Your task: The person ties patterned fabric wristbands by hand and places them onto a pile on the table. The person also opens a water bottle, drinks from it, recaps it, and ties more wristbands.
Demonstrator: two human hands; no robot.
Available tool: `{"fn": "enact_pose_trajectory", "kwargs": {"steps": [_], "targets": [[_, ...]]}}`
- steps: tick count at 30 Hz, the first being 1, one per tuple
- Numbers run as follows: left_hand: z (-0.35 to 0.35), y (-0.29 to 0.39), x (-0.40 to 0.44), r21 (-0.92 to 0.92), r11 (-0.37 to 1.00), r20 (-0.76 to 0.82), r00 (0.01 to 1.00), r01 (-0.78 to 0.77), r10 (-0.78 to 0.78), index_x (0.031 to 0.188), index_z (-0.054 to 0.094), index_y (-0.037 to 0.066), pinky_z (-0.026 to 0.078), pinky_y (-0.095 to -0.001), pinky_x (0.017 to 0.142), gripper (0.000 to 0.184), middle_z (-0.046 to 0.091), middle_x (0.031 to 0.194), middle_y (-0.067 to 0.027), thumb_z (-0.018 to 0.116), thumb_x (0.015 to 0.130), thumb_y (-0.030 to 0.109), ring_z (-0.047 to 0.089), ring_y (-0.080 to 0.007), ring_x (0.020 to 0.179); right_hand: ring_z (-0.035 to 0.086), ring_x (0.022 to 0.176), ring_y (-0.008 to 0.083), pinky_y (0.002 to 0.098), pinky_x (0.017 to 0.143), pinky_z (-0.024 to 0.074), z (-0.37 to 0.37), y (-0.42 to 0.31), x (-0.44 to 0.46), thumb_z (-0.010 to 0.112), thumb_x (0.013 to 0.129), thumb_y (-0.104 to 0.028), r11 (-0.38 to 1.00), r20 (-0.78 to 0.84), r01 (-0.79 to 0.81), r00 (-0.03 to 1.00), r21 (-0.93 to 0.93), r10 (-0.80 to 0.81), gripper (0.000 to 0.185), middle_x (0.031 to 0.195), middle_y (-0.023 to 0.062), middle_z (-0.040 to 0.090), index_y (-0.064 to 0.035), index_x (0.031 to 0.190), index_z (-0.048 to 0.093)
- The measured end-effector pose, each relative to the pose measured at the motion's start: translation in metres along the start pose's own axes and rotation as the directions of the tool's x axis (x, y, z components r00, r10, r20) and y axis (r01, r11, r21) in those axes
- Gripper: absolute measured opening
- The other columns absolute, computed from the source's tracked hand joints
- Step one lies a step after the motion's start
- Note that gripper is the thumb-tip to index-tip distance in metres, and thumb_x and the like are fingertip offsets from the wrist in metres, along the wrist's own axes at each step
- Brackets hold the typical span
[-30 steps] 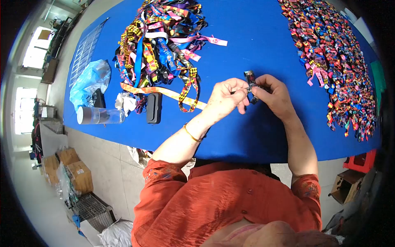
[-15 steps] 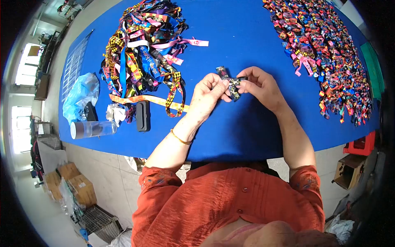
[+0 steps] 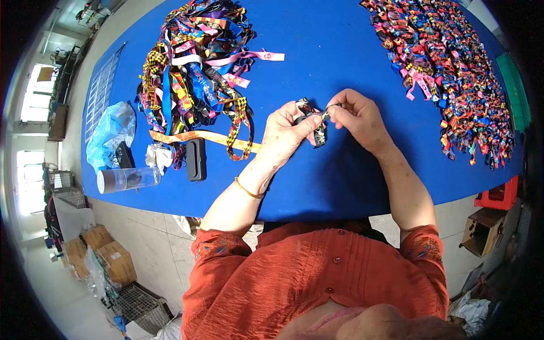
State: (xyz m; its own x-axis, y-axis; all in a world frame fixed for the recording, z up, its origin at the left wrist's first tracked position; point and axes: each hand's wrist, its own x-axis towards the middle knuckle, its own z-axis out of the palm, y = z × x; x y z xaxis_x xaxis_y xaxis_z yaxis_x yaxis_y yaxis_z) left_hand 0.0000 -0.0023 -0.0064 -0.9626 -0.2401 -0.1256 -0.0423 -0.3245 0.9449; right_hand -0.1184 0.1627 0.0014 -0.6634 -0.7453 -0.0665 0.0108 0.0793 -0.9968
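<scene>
In front of me, above the blue tabletop [image 3: 317,187], my left hand [image 3: 289,130] pinches a folded dark patterned ribbon [image 3: 319,136] between thumb and fingers. My right hand [image 3: 357,116] grips a narrow end of the same ribbon with thumb and forefinger, just to the right. Part of the ribbon lies hidden behind my left fingers and thumb. To the left of my hands is a big heap of loose colourful ribbons [image 3: 198,73]. An orange ribbon [image 3: 198,135] trails from it towards my left wrist.
Rows of small knotted ribbon pieces [image 3: 447,79] cover the table's right side. At the left lie a black case [image 3: 196,160], a clear bottle [image 3: 130,179], crumpled tissue [image 3: 158,157] and a blue plastic bag [image 3: 113,133]. A red stool [image 3: 498,195] stands beyond the right edge.
The ribbon in my hands has been folded more compactly and turned. My right fingers have shifted slightly left and now pinch a narrow end, while my left thumb presses across the ribbon.
</scene>
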Motion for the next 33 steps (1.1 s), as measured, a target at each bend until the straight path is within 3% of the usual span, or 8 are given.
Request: {"fn": "enact_pose_trajectory", "kwargs": {"steps": [4,8,12,18,21,24,27,33], "targets": [[-0.002,-0.001,0.001,-0.115,0.992,-0.043,0.998,-0.05,0.045,0.102,0.066,0.001,0.053,-0.0246,0.062,0.009,0.072,0.088,-0.0092,0.067,0.094,0.004,0.065,-0.0118,0.069,0.059,0.062,0.0077,0.0223,0.055,0.0459,-0.002,-0.007,0.0,0.067,0.092,-0.019,0.998,0.048,-0.029,0.999,0.053,0.027,0.018,0.077,0.0023,0.064,-0.0033,0.1,0.061],[-0.003,0.0,0.004,-0.128,0.99,-0.103,0.993,-0.064,0.051,0.102,0.065,0.0,0.053,-0.0247,0.059,0.009,0.071,0.086,-0.009,0.067,0.094,0.003,0.064,-0.0119,0.065,0.054,0.048,0.0098,0.0245,0.042,0.0422,0.013,-0.03,-0.008,0.072,0.089,-0.022,0.969,0.17,-0.246,0.956,0.01,0.24,0.03,0.076,0.0053,0.064,-0.0027,0.105,0.056],[-0.005,-0.002,0.004,-0.107,0.994,-0.096,0.995,-0.035,0.025,0.101,0.064,-0.001,0.053,-0.0256,0.057,0.008,0.07,0.084,-0.0095,0.066,0.094,0.002,0.063,-0.0125,0.061,0.052,0.049,0.0088,0.0242,0.043,0.0423,0.014,-0.015,-0.005,0.071,0.089,-0.016,0.958,0.266,-0.22,0.95,0.186,0.167,0.027,0.079,0.0064,0.064,-0.0018,0.106,0.056],[-0.001,0.002,0.0,-0.209,0.978,-0.082,0.997,-0.003,-0.015,0.102,0.066,-0.001,0.051,-0.0259,0.051,0.01,0.071,0.084,-0.01,0.068,0.094,0.005,0.062,-0.0139,0.056,0.054,0.05,0.008,0.0252,0.043,0.0437,0.009,0.0,-0.004,0.068,0.091,-0.012,0.995,0.107,-0.055,0.992,-0.078,0.064,0.018,0.074,0.0034,0.062,-0.0015,0.101,0.056],[-0.005,-0.001,0.003,-0.288,0.957,-0.01,0.999,0.033,-0.038,0.105,0.065,-0.002,0.056,-0.0275,0.054,0.013,0.072,0.088,-0.0125,0.064,0.097,0.008,0.066,-0.0164,0.06,0.059,0.057,0.0097,0.0257,0.047,0.0469,0.006,-0.009,-0.007,0.066,0.092,-0.011,0.981,0.097,-0.163,0.98,-0.102,0.172,0.018,0.074,0.0038,0.062,-0.0018,0.102,0.055],[-0.005,0.001,0.003,-0.341,0.937,0.01,0.997,0.08,-0.081,0.107,0.064,-0.003,0.059,-0.0289,0.058,0.017,0.071,0.088,-0.0135,0.061,0.1,0.012,0.069,-0.0181,0.065,0.062,0.064,0.0113,0.0262,0.052,0.0502,0.004,-0.013,-0.007,0.064,0.093,-0.01,0.969,0.125,-0.243,0.961,-0.045,0.247,0.016,0.075,0.0053,0.062,-0.0013,0.101,0.053],[-0.004,0.003,0.003,-0.35,0.935,0.013,0.998,0.059,-0.058,0.108,0.064,-0.003,0.06,-0.029,0.061,0.02,0.071,0.088,-0.0135,0.058,0.102,0.015,0.071,-0.0187,0.069,0.064,0.068,0.0122,0.0271,0.055,0.0523,0.015,0.005,-0.004,0.062,0.094,-0.011,0.976,0.082,-0.051,0.996,0.213,0.035,0.015,0.076,0.0065,0.062,-0.0005,0.101,0.053],[-0.006,-0.007,0.004,-0.239,0.971,-0.048,0.999,-0.007,-0.005,0.108,0.065,-0.001,0.057,-0.0277,0.062,0.019,0.07,0.083,-0.011,0.059,0.102,0.016,0.068,-0.0152,0.068,0.061,0.064,0.011,0.0258,0.055,0.0506,0.007,-0.001,-0.001,0.062,0.097,-0.017,0.985,0.095,-0.093,0.992,0.149,0.079,0.016,0.077,0.0044,0.062,-0.0021,0.099,0.055]]}}
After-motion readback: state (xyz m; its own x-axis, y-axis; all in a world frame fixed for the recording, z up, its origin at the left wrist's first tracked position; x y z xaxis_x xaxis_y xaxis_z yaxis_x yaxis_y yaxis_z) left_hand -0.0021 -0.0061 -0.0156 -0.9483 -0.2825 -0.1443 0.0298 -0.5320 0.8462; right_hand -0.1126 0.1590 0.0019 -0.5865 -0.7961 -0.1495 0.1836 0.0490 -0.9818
